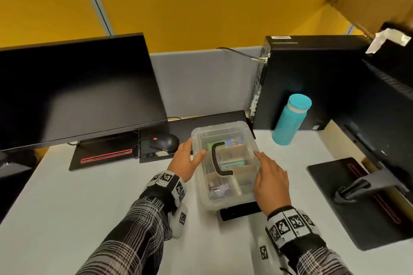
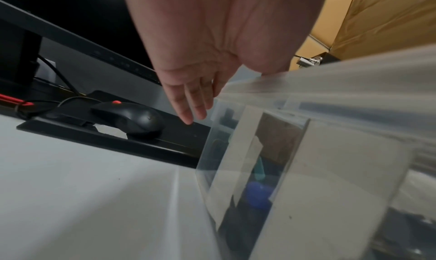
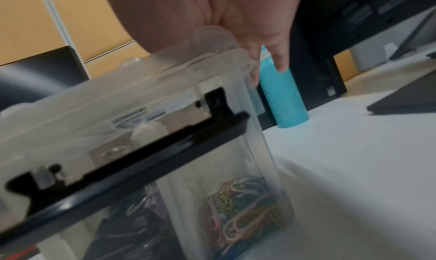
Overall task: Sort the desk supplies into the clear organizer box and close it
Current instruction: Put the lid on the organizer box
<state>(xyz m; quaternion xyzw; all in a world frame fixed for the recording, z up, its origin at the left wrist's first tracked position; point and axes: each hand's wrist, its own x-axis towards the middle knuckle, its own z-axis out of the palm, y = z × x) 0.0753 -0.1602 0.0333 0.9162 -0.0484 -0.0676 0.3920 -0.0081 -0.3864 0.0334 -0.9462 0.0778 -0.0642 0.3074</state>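
The clear organizer box stands mid-desk with its lid on and a black handle on top. Sorted supplies show through it, among them coloured paper clips. A black latch bar runs along the box's near end. My left hand lies against the box's left side, thumb resting on the lid and fingers straight down the wall. Over the lid's right edge, my right hand lies flat with its fingers straight. Neither hand holds a loose item.
A black mouse sits just left of the box on a monitor base. A teal bottle stands to the right, in front of a black computer tower. Monitors flank the desk on both sides. Bare white desktop lies near me.
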